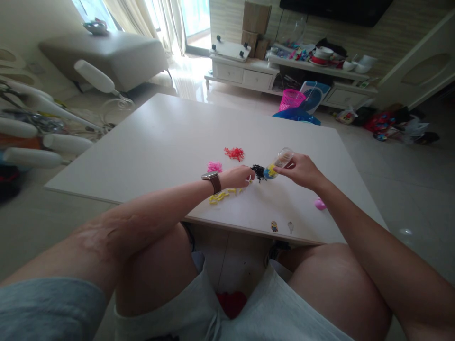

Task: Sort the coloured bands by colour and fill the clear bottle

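Observation:
My right hand (297,168) is wrapped round a clear plastic bottle (284,156) with yellow and blue at its lower end. It is held tilted, that end low and to the left beside a pile of small black pieces (258,171). Close by on the left, my left hand (240,176) has its fingers drawn together at the black pile. What they pinch, if anything, is too small to make out. Small yellow pieces (218,198) lie scattered below my left wrist. Beyond that wrist are a pink pile (214,166) and a red pile (234,153) of similar pieces.
The white table (177,132) carries a small yellow-and-blue cartoon figure (274,226), a small pale silvery piece (290,227) near its front edge, and a pink rounded object (320,204) by my right forearm. A pink basket (292,98) stands past the far edge.

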Action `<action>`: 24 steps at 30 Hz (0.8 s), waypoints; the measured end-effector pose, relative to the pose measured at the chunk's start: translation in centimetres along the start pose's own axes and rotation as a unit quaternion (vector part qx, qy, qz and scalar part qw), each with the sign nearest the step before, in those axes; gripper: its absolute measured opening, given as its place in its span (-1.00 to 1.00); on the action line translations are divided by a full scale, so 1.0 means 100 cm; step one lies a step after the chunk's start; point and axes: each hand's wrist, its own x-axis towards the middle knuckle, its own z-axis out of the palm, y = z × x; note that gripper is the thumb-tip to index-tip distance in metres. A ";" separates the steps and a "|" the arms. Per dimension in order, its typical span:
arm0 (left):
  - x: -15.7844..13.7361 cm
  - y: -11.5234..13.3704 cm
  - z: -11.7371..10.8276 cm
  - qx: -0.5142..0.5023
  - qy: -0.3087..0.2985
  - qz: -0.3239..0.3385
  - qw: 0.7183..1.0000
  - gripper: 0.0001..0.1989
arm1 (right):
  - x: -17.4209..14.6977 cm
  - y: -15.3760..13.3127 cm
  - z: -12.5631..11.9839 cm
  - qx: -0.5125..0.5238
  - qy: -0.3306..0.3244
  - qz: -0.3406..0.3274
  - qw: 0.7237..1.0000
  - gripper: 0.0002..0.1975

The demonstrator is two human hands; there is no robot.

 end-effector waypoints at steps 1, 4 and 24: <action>0.000 0.000 0.001 0.001 0.003 -0.008 1.000 -0.72 | 0.000 0.000 0.000 0.000 0.000 0.000 1.000 -0.69; 0.001 0.001 0.003 0.011 0.010 -0.007 1.000 -0.72 | 0.000 -0.002 0.000 -0.002 -0.002 0.001 1.000 -0.70; 0.002 0.001 0.008 0.009 0.016 -0.009 1.000 -0.81 | -0.001 0.001 0.001 0.005 -0.022 0.001 1.000 -0.67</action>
